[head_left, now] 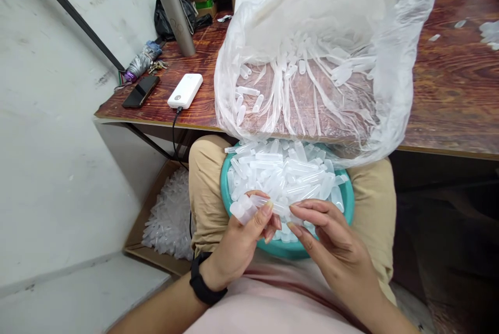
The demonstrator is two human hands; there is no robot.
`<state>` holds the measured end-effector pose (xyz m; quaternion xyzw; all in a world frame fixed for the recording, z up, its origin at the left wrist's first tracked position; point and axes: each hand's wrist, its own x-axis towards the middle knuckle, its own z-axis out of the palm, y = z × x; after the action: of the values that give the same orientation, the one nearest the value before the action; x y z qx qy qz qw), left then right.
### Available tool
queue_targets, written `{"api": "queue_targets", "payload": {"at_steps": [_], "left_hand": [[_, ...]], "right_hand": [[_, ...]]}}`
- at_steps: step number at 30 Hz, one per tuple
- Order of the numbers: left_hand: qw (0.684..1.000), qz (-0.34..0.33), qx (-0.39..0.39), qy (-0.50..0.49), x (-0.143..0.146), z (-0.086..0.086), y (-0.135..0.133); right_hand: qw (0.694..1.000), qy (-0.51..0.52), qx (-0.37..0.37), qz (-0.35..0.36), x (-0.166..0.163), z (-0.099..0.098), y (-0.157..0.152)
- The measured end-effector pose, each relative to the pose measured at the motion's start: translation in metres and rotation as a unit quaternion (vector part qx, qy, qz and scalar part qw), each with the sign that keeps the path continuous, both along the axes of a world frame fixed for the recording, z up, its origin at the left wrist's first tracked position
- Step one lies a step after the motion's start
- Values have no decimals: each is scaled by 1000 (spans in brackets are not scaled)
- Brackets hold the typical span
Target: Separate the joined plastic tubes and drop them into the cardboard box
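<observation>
My left hand point(249, 230), with a black band on the wrist, is closed around several translucent plastic tubes point(242, 210). One more translucent tube point(268, 204) lies across its thumb and fingertips, pointing to the right. At that tube's right end my right hand point(327, 230) pinches with thumb and fingers; a small pale piece seems to be there, partly hidden by the fingertips. Both hands are over a teal basin point(348, 204) on my lap, heaped with similar translucent tubes point(288, 170).
A clear plastic bag point(393, 79) lies open on the wooden table point(448, 110), loose tubes inside. To its left are a white power bank point(185, 91), a phone point(141, 91) and a steel flask point(173, 11). A cardboard box point(134, 245) of tubes stands on the floor at left.
</observation>
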<state>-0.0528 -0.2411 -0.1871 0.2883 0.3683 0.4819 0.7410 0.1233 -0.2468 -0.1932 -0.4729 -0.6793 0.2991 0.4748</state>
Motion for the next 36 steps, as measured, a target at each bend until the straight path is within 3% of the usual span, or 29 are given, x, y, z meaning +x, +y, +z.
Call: {"api": "queue_targets", "payload": {"at_steps": [4,8,13,19,23,29,31,34,36], "left_hand": [[999,-15,30,36,-2,-2,-2],[984,-46,76,156,-6,2,-8],[962,-78,122,231,-9,5,-13],[968,-78,80,223,-8,4,-8],[972,-78,73,209,-8,3,-8],[972,-64,79,213,-6,2,-6],[964,-51,100,243,-3,2,-1],[947,-25,160,278,2,3,8],[945,-19,192,264,0,4,14]], "right_hand": [[997,-46,56,-7,5,1,0],[994,-72,77,-9,4,2,-3],[996,-2,-75,51,5,-2,-8],[987,-19,-129,92,8,-1,-11],[990,-30,-110,80,8,-2,-10],[984,26,-156,78,3,-3,-9],[959,108,-245,89,-3,0,-5],[891,236,-370,114,-9,5,4],[896,223,-367,115,-5,6,9]]}}
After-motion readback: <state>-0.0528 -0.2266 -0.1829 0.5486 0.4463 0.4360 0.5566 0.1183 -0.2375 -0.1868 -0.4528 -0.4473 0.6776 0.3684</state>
